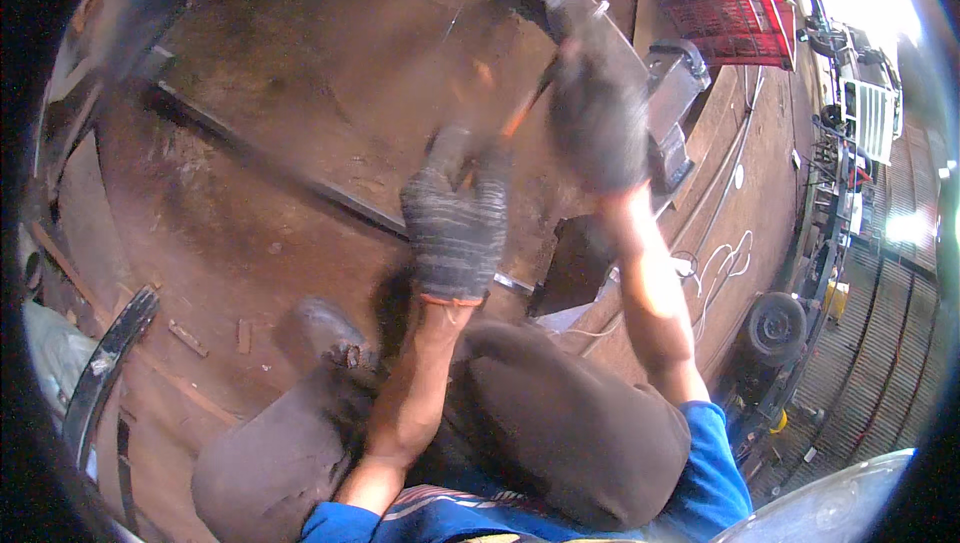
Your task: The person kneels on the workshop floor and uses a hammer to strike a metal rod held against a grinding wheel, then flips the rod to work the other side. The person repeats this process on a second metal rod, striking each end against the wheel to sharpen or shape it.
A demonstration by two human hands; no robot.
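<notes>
My left hand (455,228), in a grey striped knit glove, is at the middle with its fingers curled. A thin orange and dark stick-like thing (516,123) runs from its fingertips toward my right hand; its kind is not clear. My right hand (602,118), in a dark glove, is up and to the right, beside a grey metal beam (640,68). Motion smears its fingers, so their grip is hidden. Below my left hand a long narrow metal bar (300,183) crosses at a slant over the brown floor (200,233).
A red plastic crate (725,3) stands at the upper right. Grey metal blocks (675,73) sit beside the beam. A white cord (725,263) lies to the right, near a wheel (777,331). At the left is a curved dark metal piece (105,373) among scraps.
</notes>
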